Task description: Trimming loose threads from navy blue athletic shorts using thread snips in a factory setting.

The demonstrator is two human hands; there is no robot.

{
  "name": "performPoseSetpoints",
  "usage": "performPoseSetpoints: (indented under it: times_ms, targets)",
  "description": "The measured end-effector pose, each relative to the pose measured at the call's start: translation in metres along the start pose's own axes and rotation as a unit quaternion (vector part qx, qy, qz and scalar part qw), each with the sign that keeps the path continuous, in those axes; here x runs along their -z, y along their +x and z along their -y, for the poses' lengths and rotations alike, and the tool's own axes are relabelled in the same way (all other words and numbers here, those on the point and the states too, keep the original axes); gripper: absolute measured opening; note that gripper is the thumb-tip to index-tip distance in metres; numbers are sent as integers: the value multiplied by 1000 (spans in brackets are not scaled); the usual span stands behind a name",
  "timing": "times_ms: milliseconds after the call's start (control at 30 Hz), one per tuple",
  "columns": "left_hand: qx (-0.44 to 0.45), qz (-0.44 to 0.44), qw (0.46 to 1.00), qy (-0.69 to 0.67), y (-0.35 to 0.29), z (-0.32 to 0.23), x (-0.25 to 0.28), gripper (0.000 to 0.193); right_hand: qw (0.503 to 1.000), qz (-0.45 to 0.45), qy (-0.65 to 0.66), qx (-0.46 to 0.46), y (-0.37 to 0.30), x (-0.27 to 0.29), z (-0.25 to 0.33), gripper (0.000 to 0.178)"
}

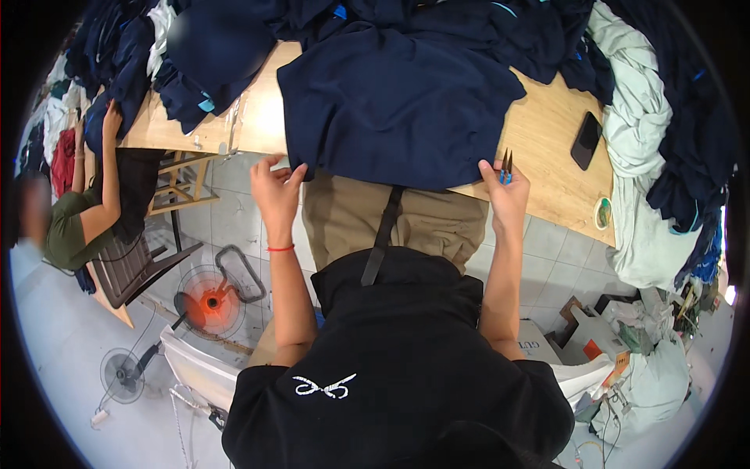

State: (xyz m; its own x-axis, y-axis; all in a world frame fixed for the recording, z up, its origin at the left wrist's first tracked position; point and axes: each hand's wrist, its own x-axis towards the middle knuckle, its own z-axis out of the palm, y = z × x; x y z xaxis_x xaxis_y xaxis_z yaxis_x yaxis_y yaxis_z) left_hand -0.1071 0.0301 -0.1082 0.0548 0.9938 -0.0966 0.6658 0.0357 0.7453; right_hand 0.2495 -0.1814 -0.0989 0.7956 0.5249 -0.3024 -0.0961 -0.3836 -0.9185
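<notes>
A navy blue garment (398, 109) lies spread on the wooden table in front of me, its near edge hanging slightly over the table's edge. Beside its near left corner is my left hand (275, 191), with a red string around the wrist. Its fingers are loosely curled, with the thumb apart from them and close to the cloth; I see nothing held. At the near right corner, my right hand (509, 194) is closed around small thread snips (507, 168) with blue handles and dark blades pointing away. The right thumb touches the garment's corner.
Piles of navy garments (484, 31) line the table's far side. On the right are a black phone (586, 141), a small round container (602, 213) and pale green cloth (637, 117). A co-worker's arm (109, 172) reaches cloth at left. An orange-centred fan (211, 302) stands below.
</notes>
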Motion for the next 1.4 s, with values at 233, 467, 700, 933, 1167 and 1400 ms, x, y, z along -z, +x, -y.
performPoseSetpoints:
  times_ms: [233,467,700,933,1167,1400]
  targets:
    - [-201,-100,975,-8,4,3,6,18,997,-42,55,33,-9,5,9,20]
    - [-26,-17,903,-429,24,-54,29,15,959,-176,134,179,11,46,71,24]
    - [39,131,893,-429,23,-53,-22,31,994,-105,8,3,57,45,32,33]
    - [-159,-2,982,-106,13,-44,-33,52,992,-93,82,-26,29,45,1,26]
    - [-247,-40,967,-55,60,-42,-41,30,980,-73,183,-1,31,52,-20,14]
    - [44,78,837,-541,51,-40,-30,16,976,-68,203,41,40,48,-35,12]
